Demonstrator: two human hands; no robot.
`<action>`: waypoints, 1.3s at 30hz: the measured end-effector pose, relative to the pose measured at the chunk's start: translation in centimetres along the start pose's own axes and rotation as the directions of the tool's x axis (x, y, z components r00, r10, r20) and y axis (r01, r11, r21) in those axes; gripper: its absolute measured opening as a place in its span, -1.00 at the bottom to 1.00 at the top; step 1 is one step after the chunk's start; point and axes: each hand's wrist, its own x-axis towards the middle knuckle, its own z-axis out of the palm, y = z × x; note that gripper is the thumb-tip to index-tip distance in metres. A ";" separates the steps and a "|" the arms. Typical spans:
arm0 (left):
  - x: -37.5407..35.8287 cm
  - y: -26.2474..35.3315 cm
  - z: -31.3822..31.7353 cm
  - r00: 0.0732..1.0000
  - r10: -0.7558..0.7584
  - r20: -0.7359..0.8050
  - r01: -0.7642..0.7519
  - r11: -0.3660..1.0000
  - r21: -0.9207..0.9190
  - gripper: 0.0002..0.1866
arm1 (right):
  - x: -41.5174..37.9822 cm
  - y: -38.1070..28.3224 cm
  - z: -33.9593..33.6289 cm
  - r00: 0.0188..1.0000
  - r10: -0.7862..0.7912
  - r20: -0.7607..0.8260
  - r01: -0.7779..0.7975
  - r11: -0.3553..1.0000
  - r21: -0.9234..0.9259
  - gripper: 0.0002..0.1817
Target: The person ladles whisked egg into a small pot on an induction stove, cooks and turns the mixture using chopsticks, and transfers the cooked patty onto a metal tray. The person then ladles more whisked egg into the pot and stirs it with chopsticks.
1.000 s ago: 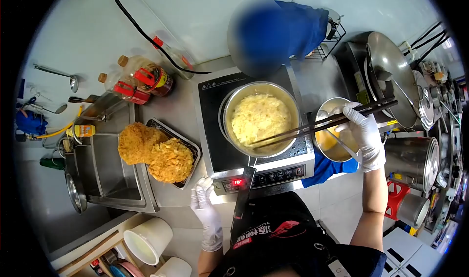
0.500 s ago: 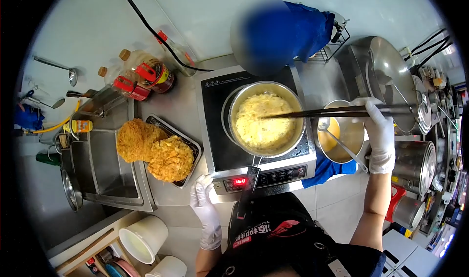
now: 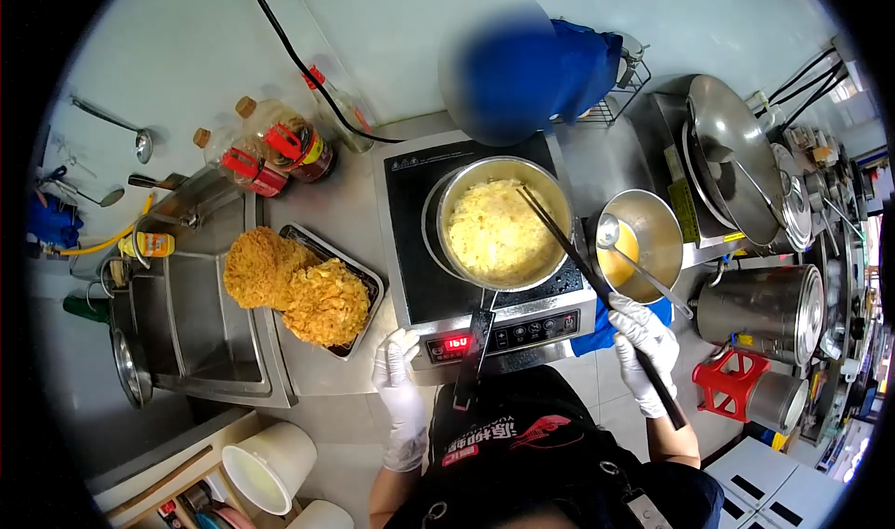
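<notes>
Long dark chopsticks [image 3: 580,263] are gripped in my white-gloved right hand [image 3: 643,347]. They slant up and left, their tips at the right side of a yellow, frothy frying mass [image 3: 508,231]. That mass fills most of a metal pot [image 3: 567,189] on a black induction cooker [image 3: 406,249]. The pot's dark handle [image 3: 478,343] points toward my body over the control panel. My gloved left hand [image 3: 399,389] is empty beside the cooker's front left corner, fingers loosely bent and apart. Right of the cooker, a steel bowl [image 3: 667,235] holds yellow liquid and a ladle [image 3: 643,268].
Golden fried cakes [image 3: 322,303] overhang a dark tray [image 3: 373,291] on the left counter, near a sink [image 3: 214,329]. Bottles [image 3: 303,151] stand behind. A wok [image 3: 746,175], a large steel pot [image 3: 755,310] and a red stool [image 3: 727,384] are to the right.
My right hand has come down and left toward my body, turning the chopsticks from level to steeply slanted. Their tips have shifted right and up in the pot. My left hand has barely moved.
</notes>
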 end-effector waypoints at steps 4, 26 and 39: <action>-0.4 -0.3 -0.1 0.999 -0.003 0.045 0.003 1.000 0.001 -0.67 | -0.4 0.0 1.7 0.998 -0.057 0.027 0.059 0.995 -0.080 -0.71; -0.8 -1.0 -1.2 0.999 0.005 0.034 -0.003 0.998 -0.055 -0.66 | 0.0 -1.0 3.6 0.982 -0.188 0.022 0.189 0.966 -0.177 -0.64; -2.5 -1.7 0.1 0.942 -0.188 0.279 0.141 0.973 0.181 -0.65 | 2.2 -0.8 3.9 0.961 -0.255 0.110 0.266 0.959 -0.098 -0.62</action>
